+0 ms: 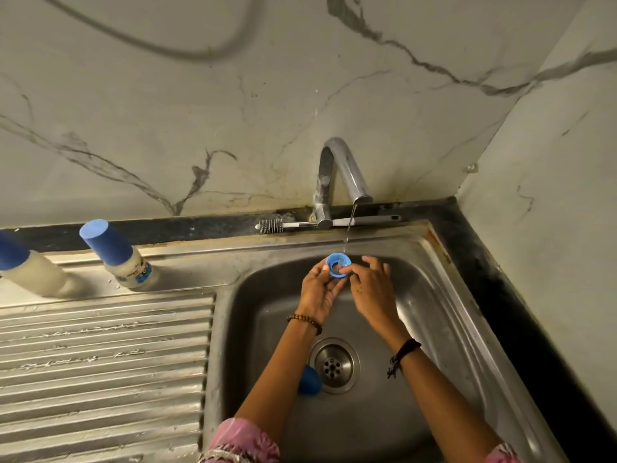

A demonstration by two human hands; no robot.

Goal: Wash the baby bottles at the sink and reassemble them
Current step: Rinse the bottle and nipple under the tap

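Marble-veined wall panels rise behind a steel sink unit, with a dark counter strip running along the back and down the right side. On the ribbed drainboard (pixel 100 345) at far left, a bottle (pixel 31 267) with a blue cap leans partly out of view; just right of it a second capped bottle (pixel 117 255) stands tilted toward the wall. Farther right, a bottle brush (pixel 300 224) lies along the back ledge, passing behind the base of the chrome tap (pixel 337 175). A thin stream of water (pixel 349 225) falls from the spout into the sink (pixel 444 295).

Over the basin, the left hand (pixel 317 292), with a bead bracelet at the wrist, pinches a blue ring (pixel 338 265) by its near edge, just left of the stream. The right hand (pixel 370 292), a dark thread at its wrist, meets it from the other side, fingertips in the ring's opening and curled on its rim. The hands are close together, touching at the ring. Below them, a blue cap (pixel 310 380) lies on the basin floor just left of the drain (pixel 334 365), partly hidden by the left forearm.
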